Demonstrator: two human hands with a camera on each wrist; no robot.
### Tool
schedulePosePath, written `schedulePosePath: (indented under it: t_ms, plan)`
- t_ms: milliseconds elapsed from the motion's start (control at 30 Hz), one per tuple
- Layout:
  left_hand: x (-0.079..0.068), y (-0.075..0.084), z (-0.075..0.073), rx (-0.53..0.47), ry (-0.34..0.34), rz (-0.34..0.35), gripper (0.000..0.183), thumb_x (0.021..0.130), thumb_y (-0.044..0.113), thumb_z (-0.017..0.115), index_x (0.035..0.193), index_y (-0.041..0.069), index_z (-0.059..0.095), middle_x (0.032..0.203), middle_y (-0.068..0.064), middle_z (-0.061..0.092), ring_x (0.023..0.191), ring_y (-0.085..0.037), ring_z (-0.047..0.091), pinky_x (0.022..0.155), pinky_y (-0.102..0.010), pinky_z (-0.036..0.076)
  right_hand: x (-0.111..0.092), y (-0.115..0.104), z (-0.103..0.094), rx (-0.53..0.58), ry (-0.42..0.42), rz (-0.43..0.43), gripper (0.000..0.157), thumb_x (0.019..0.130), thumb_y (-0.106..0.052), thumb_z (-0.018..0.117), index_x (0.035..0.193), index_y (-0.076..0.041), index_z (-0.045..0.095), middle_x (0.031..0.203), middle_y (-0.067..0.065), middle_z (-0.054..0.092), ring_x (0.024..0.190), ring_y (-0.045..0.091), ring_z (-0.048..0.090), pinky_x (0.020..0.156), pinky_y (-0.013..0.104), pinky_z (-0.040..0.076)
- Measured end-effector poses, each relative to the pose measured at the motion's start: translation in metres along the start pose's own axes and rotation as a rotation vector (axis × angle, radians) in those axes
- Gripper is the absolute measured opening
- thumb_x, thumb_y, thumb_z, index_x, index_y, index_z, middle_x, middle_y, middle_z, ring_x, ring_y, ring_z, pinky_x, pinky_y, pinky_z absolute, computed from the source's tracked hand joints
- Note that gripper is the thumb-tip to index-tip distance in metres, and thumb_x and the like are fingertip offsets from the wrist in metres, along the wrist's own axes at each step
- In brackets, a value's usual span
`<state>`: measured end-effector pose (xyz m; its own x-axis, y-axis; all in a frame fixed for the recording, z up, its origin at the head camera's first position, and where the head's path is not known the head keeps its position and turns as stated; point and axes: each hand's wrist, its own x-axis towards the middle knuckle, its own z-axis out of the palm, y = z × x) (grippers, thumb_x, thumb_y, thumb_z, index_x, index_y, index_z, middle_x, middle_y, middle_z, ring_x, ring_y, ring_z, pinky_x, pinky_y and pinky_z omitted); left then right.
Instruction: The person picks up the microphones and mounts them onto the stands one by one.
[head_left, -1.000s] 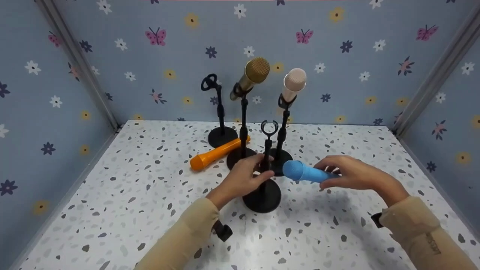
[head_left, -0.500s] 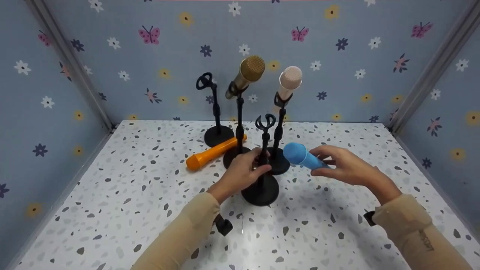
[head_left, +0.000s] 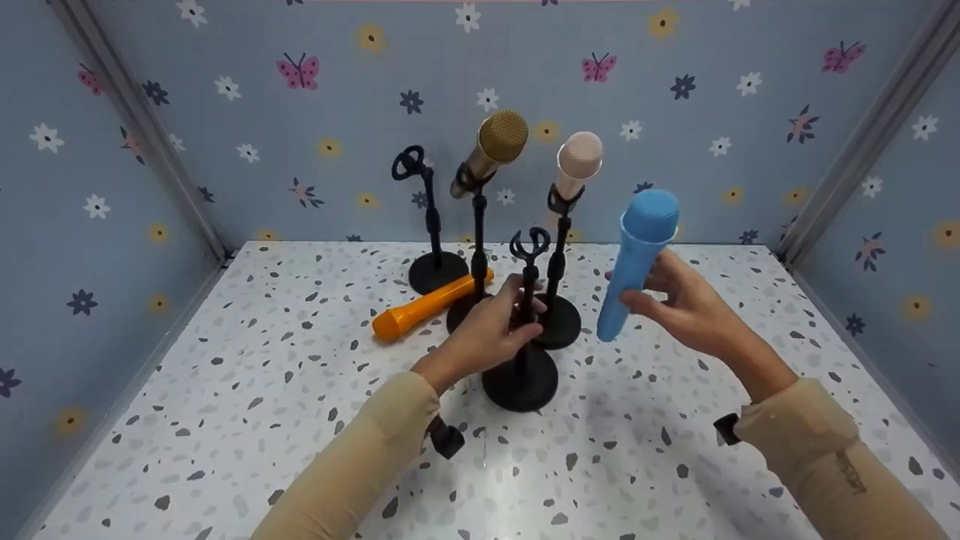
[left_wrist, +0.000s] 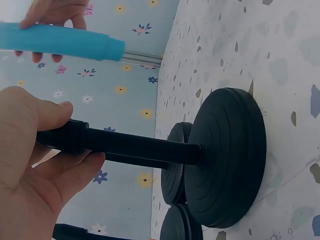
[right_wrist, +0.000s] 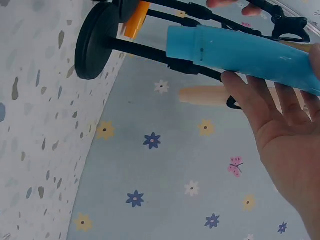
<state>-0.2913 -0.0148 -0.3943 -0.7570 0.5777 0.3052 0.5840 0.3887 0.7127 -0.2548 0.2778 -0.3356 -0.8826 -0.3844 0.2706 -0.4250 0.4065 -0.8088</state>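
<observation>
My right hand (head_left: 686, 304) holds a blue microphone (head_left: 636, 259) up off the table, its mesh head on top and tilted slightly right. In the right wrist view the fingers wrap the blue handle (right_wrist: 240, 50). My left hand (head_left: 487, 326) grips the pole of the front black microphone stand (head_left: 529, 289), thumb on one side and fingers on the other. That stand has an unfilled, fork-shaped clip (head_left: 529, 244) at the top. Its round base (left_wrist: 227, 157) stands on the table in the left wrist view. The blue microphone is to the right of this clip, apart from it.
Behind stand a gold microphone (head_left: 501, 139) and a pale pink microphone (head_left: 580, 157), each in a stand. Another black stand (head_left: 433, 221) with a bare clip is at the back left. An orange microphone (head_left: 420, 307) lies on the speckled table (head_left: 247, 420). Flowered walls (head_left: 300, 150) enclose it.
The blue microphone has risen and turned from lying nearly level to upright in my right hand. The front stand's clip has tipped slightly; my left hand stays on its pole.
</observation>
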Motion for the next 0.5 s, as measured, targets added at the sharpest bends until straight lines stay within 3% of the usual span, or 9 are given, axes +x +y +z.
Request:
schedulePosePath:
  t_ms: [200, 367, 500]
  plan:
    - [0.002, 0.004, -0.007, -0.01, -0.057, -0.041, 0.031, 0.1, 0.014, 0.066, 0.127, 0.012, 0.051, 0.122, -0.002, 0.067, 0.116, -0.015, 0.061, 0.107, -0.034, 0.045, 0.008, -0.016, -0.003, 0.162, -0.062, 0.068, 0.07, 0.101, -0.019, 0.065, 0.158, -0.009, 0.025, 0.143, 0.018, 0.055, 0.127, 0.039, 0.057, 0.089, 0.051, 0.056]
    - [0.005, 0.008, -0.013, 0.059, -0.121, -0.041, 0.019, 0.1, 0.015, 0.066, 0.115, 0.014, 0.055, 0.11, 0.0, 0.066, 0.101, -0.015, 0.061, 0.097, -0.033, 0.049, 0.015, -0.03, -0.006, 0.124, -0.144, 0.138, 0.072, 0.1, -0.023, 0.067, 0.157, -0.005, 0.027, 0.142, 0.023, 0.053, 0.125, 0.043, 0.058, 0.082, 0.051, 0.059]
    - [0.007, 0.01, -0.016, 0.112, -0.142, -0.025, 0.019, 0.099, 0.015, 0.067, 0.114, 0.011, 0.057, 0.105, 0.001, 0.063, 0.096, -0.016, 0.059, 0.094, -0.034, 0.049, 0.019, -0.043, -0.009, 0.102, -0.147, 0.13, 0.072, 0.099, -0.024, 0.07, 0.155, -0.002, 0.031, 0.141, 0.023, 0.054, 0.123, 0.042, 0.059, 0.08, 0.048, 0.06]
